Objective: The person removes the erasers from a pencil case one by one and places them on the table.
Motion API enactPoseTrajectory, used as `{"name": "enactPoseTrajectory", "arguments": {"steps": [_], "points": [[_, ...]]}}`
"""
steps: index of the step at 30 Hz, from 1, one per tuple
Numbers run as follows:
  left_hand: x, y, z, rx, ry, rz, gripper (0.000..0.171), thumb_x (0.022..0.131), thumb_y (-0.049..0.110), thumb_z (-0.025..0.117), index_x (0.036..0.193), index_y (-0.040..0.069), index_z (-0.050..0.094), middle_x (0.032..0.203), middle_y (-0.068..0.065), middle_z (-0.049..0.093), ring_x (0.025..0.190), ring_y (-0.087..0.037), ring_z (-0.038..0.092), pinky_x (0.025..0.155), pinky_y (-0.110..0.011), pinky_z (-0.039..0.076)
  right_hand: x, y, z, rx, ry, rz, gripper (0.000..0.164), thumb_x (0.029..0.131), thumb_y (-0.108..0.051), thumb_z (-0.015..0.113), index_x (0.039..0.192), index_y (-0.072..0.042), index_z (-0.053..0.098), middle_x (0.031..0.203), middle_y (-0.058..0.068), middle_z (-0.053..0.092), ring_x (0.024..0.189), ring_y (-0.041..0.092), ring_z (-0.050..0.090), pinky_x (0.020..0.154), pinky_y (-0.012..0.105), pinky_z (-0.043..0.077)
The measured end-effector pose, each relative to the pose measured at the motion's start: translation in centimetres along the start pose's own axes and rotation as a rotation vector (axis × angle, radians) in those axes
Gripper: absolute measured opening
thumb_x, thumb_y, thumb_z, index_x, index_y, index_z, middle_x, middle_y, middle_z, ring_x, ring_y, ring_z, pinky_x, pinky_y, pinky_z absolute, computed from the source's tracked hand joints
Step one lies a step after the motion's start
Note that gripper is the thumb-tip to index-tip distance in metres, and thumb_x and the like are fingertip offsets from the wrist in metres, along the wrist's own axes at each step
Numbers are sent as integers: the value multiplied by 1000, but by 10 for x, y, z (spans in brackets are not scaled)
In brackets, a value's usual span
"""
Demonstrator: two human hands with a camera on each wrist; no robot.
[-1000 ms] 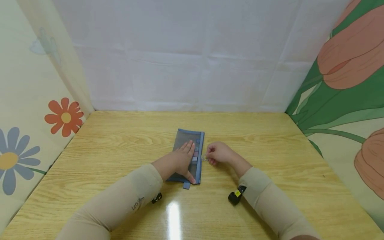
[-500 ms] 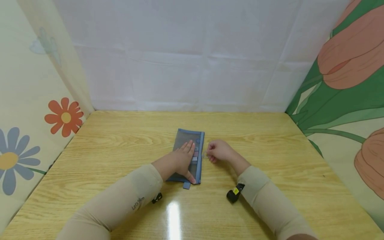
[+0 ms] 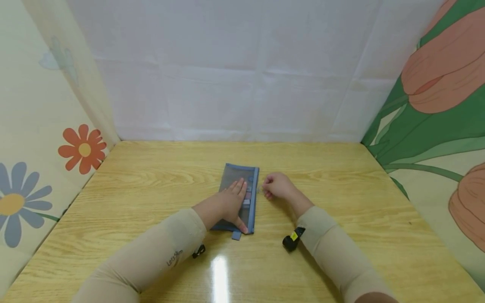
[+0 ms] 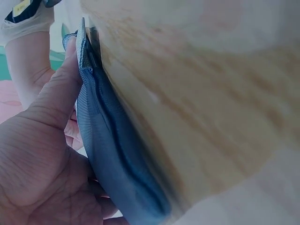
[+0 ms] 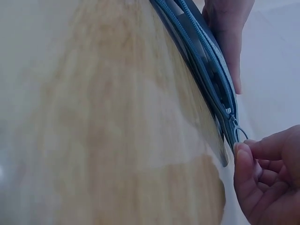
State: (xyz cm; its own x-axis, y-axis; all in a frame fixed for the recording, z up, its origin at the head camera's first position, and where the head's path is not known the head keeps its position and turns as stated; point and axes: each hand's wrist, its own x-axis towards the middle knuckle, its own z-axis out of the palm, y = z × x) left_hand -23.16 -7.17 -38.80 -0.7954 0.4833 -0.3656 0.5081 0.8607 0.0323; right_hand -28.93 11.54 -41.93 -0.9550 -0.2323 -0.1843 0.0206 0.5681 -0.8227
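A blue-edged mesh zipper pouch (image 3: pixel 255 202) lies on the table, with pale and pinkish items showing through its mesh. My left hand (image 3: pixel 229 204) rests spread on top, thumb near the close corner by a small fabric tab (image 3: pixel 236 235). My right hand (image 3: pixel 279 186) is just right of the zipper edge. In the right wrist view, thumb and index finger of the right hand (image 5: pixel 274 171) pinch a ring-shaped zipper pull (image 5: pixel 242 133). Behind the slider (image 5: pixel 232 118) the two rows of teeth stand apart. The left wrist view shows the pouch's side edge (image 4: pixel 110 136) beside the palm.
The wood-grain table (image 3: pixel 151 168) extends around the pouch on all sides. A white cloth (image 3: pixel 242 84) hangs along the back, and flower-printed panels (image 3: pixel 435 126) stand at both sides. Black wrist cameras (image 3: pixel 291 242) sit under the sleeves.
My right hand has moved a little away from me along the zipper edge, pulling the zipper ring with it. The left hand stays in place on the pouch.
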Motion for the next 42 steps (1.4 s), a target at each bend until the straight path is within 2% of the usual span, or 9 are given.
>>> {"name": "enactPoseTrajectory", "arguments": {"steps": [7, 14, 29, 42], "points": [[-1, 0, -1, -5, 4, 0, 139, 49, 76, 64, 146, 0, 0, 150, -20, -6, 137, -35, 3, 106, -46, 20, 6, 0, 0, -7, 11, 26, 13, 86, -4, 57, 74, 1, 57, 63, 9, 59, 53, 16, 56, 52, 29, 50], [0, -1, 1, -13, -2, -2, 140, 48, 77, 63, 146, 1, -2, 150, -19, -7, 137, -34, 2, 106, -46, 20, 11, -2, -3, 45, 31, 65, 11, 86, -2, 56, 76, 3, 58, 64, 9, 59, 53, 16, 56, 53, 28, 50], [-1, 0, 0, 9, 17, 14, 139, 48, 77, 63, 145, -1, 1, 150, -22, -4, 137, -36, 5, 105, -46, 21, 23, -2, -5, 126, 59, 78, 9, 85, 1, 54, 78, 6, 56, 60, 7, 55, 49, 13, 54, 50, 26, 49], [-1, 0, -1, 5, 0, 10, 139, 49, 77, 63, 146, 0, -1, 150, -21, -6, 137, -35, 3, 106, -46, 20, 35, 0, -9, 182, 93, 99, 10, 85, 3, 53, 77, 7, 55, 60, 7, 55, 49, 13, 53, 50, 25, 48]]}}
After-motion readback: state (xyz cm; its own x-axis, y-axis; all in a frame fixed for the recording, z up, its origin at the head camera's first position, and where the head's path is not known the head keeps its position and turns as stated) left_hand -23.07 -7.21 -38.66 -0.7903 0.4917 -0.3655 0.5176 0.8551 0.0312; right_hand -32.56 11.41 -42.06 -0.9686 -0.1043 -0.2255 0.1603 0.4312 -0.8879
